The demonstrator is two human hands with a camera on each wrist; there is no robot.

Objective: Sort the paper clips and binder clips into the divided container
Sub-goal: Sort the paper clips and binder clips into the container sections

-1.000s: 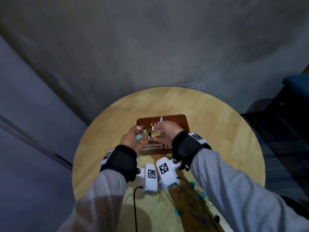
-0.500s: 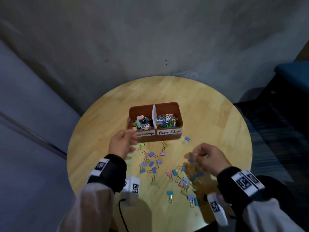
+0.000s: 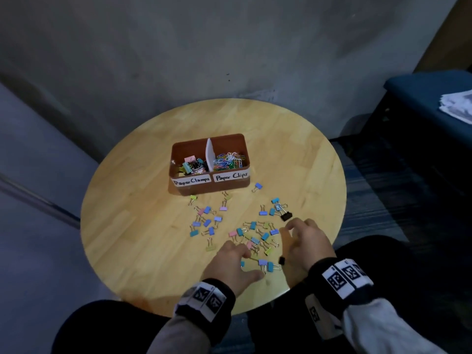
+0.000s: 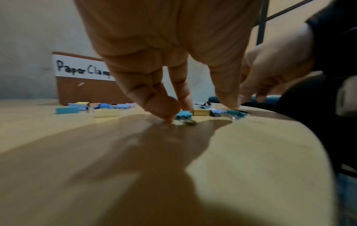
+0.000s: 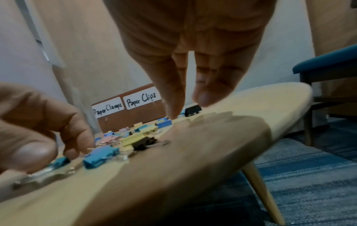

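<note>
The brown divided container (image 3: pixel 212 190) (image 4: pixel 86 91) (image 5: pixel 139 116) stands mid-table. Its left "Paper Clamps" half holds binder clips (image 3: pixel 191 166); its right "Paper Clips" half holds coloured paper clips (image 3: pixel 229 160). Several pastel binder clips (image 3: pixel 255 238) lie scattered in front of it. My left hand (image 3: pixel 251 264) (image 4: pixel 195 110) reaches down with straight fingers, whose tips touch the table and a blue binder clip (image 4: pixel 184 114). My right hand (image 3: pixel 288 229) (image 5: pixel 189 107) hovers just above the table with fingers extended and nothing in them. It is near a black binder clip (image 3: pixel 286 215) (image 5: pixel 193 110).
The round wooden table (image 3: pixel 143 226) ends close behind both wrists. A small black clip (image 3: pixel 281 260) (image 5: pixel 144 141) lies by my right palm. A blue chair (image 3: pixel 429 98) with papers (image 3: pixel 457 103) stands at the right, and a grey wall rises behind.
Both hands left the container, where they held clips a second ago, and came back and down to the scattered binder clips at the near edge. The left hand now touches a blue clip.
</note>
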